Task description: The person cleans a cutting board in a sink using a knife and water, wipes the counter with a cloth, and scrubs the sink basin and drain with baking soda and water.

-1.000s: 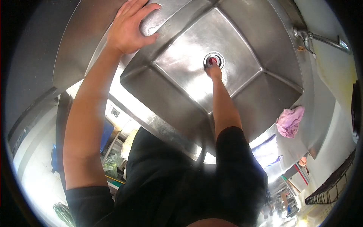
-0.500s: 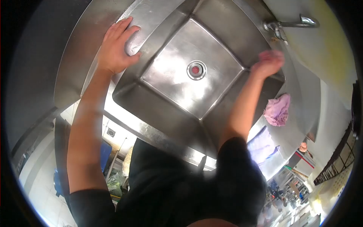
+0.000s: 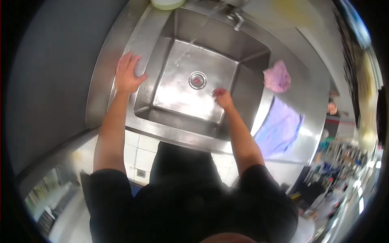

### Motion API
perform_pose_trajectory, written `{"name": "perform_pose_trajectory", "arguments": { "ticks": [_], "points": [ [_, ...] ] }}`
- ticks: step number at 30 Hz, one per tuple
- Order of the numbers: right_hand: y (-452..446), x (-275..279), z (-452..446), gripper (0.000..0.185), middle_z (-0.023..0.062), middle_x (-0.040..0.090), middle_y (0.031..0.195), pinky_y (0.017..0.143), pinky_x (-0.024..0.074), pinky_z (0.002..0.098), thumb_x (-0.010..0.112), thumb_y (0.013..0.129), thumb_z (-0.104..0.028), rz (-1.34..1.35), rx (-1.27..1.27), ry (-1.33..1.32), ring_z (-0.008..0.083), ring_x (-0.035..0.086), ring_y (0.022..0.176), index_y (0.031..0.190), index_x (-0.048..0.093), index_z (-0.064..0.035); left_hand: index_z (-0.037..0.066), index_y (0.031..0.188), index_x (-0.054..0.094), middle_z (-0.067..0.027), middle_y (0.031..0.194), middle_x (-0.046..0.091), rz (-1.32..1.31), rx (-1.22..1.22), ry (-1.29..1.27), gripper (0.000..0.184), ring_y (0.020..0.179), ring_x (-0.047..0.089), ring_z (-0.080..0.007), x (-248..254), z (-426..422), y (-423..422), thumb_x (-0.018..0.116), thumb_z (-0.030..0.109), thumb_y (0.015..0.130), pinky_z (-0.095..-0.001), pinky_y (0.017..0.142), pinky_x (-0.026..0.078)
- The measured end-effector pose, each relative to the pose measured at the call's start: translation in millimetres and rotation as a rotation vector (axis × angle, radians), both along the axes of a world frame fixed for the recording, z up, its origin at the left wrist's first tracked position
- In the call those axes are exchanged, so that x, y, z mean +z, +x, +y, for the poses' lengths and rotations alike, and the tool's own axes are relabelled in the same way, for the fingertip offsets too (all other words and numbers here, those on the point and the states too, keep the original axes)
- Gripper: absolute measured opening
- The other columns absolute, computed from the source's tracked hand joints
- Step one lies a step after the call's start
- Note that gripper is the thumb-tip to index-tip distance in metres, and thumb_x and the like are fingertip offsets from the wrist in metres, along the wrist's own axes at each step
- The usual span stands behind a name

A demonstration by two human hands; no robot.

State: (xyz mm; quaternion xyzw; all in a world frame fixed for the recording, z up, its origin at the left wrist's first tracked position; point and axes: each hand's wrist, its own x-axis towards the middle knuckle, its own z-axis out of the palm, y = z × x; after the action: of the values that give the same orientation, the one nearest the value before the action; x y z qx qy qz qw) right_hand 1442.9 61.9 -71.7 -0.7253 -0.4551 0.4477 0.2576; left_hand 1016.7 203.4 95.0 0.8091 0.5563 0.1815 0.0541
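A square stainless steel sink [image 3: 227, 65] lies in front of me, with a round drain [image 3: 197, 80] in its floor; something reddish shows inside the drain. My left hand [image 3: 129, 76] rests open on the sink's left rim, thumb spread from the fingers. Inside the basin, right of the drain, is my right hand [image 3: 222, 97], its fingers curled and slightly blurred. A small shiny patch shows at its fingertips, and what it holds, if anything, I cannot make out. From the faucet [image 3: 236, 18] at the back, a thin stream of water [image 3: 194, 38] seems to run into the basin.
On the steel counter to the right lie a crumpled pink cloth [image 3: 278, 77] and a spread purple-blue cloth [image 3: 279, 128]. A pale green container [image 3: 167, 4] stands at the back left. A dark grey panel [image 3: 56, 81] borders the left side. Cluttered shelving is at far right.
My right hand has moved from above the sink's right edge down into the basin near the drain. My left hand stays on the left rim. A water stream now shows, and the view has turned.
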Motion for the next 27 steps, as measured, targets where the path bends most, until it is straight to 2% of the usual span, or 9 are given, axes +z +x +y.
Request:
{"name": "perform_pose_trajectory", "arguments": {
  "ticks": [4,7,10,12,14,17,22,25,27],
  "points": [
    [-50.1,126.4,-108.5,0.028,0.0151,0.071,0.095,0.078,0.0523,0.0425,0.056,0.093,-0.032,-0.255,0.138,-0.083,0.0349,0.068,0.089,0.103,0.07,-0.011,0.011,0.134,0.052,-0.0165,0.149,0.041,0.047,-0.023,0.076,0.071,0.139,0.036,-0.0331,-22.2,-5.1,-8.5,0.077,0.034,0.071,-0.0489,0.118,0.023],
    [-48.9,145.9,-193.1,0.026,0.0176,0.067,0.11,0.088,0.0507,0.0467,0.055,0.091,-0.029,-0.56,0.223,-0.049,0.0361,0.064,0.101,0.105,0.07,-0.0133,0.012,0.133,0.051,-0.0167,0.148,0.042,0.061,-0.037,0.179,0.073,0.138,0.037,-0.0344,-53.1,-3.1,-15.9,0.079,0.036,0.07,-0.0512,0.118,0.021],
    [-51.4,203.9,-260.4,0.023,0.0175,0.068,0.105,0.088,0.0501,0.0461,0.063,0.086,-0.024,-0.389,-0.185,0.296,0.0372,0.063,0.099,0.101,0.071,-0.0095,0.01,0.126,0.056,-0.0158,0.133,0.055,-0.105,0.269,-0.143,0.062,0.129,0.047,-0.035,-12.7,-28.2,32.1,0.08,0.027,0.071,-0.0497,0.111,0.032],
    [-48.5,236.9,-306.7,0.021,0.0171,0.069,0.102,0.085,0.0519,0.0422,0.066,0.085,-0.02,-0.264,-0.358,0.396,0.0359,0.065,0.098,0.101,0.071,-0.0079,0.007,0.12,0.06,-0.0178,0.124,0.06,-0.421,0.16,0.002,0.053,0.121,0.053,-0.0369,-12.8,-56.6,75.6,0.078,0.023,0.073,-0.0481,0.103,0.041],
    [-42.6,237.8,-356.8,0.02,0.0167,0.07,0.099,0.084,0.0525,0.0404,0.066,0.086,-0.02,-0.21,-0.435,0.41,0.0335,0.067,0.095,0.1,0.07,-0.0066,0.006,0.119,0.062,-0.0201,0.12,0.062,-0.625,0.069,-0.245,0.048,0.116,0.057,-0.0378,22.6,-117.1,141.0,0.076,0.02,0.075,-0.0463,0.099,0.046],
    [-30.3,228.9,-443.2,0.019,0.0157,0.072,0.093,0.081,0.0531,0.0373,0.066,0.087,-0.018,-0.097,-0.541,0.385,0.0284,0.069,0.089,0.099,0.07,-0.004,0.009,0.119,0.065,-0.0164,0.114,0.067,-0.548,-0.223,-0.175,0.04,0.109,0.062,-0.0331,-23.7,-176.0,244.3,0.073,0.021,0.081,-0.0426,0.097,0.049],
    [29.4,240.1,-556.9,0.018,0.0141,0.072,0.089,0.079,0.053,0.0353,0.067,0.086,-0.014,-0.173,-0.788,0.358,0.0245,0.069,0.087,0.097,0.07,-0.0013,0.007,0.112,0.068,-0.0152,0.107,0.07,-0.802,-0.538,-0.49,0.034,0.105,0.064,-0.0292,38.5,-320.2,381.8,0.072,0.02,0.081,-0.0407,0.096,0.049],
    [61.8,231.1,-605.4,0.019,0.0141,0.072,0.09,0.081,0.0532,0.0359,0.067,0.085,-0.013,-0.3,-0.786,0.331,0.0249,0.069,0.09,0.099,0.07,-0.0011,0.005,0.108,0.069,-0.0124,0.11,0.069,-0.83,-0.8,-0.073,0.028,0.107,0.064,-0.0242,93.6,-324.7,427.3,0.073,0.017,0.082,-0.0376,0.097,0.048],
    [74.7,207.1,-640.3,0.025,0.0168,0.071,0.096,0.083,0.0534,0.0367,0.068,0.084,-0.013,-0.254,-0.776,0.351,0.0267,0.069,0.093,0.105,0.068,0.0002,0.002,0.107,0.068,-0.0125,0.106,0.07,-0.813,-0.749,0.04,0.031,0.102,0.066,-0.0249,212.3,-311.6,421.6,0.072,0.017,0.079,-0.0369,0.092,0.05]
  ]
}}
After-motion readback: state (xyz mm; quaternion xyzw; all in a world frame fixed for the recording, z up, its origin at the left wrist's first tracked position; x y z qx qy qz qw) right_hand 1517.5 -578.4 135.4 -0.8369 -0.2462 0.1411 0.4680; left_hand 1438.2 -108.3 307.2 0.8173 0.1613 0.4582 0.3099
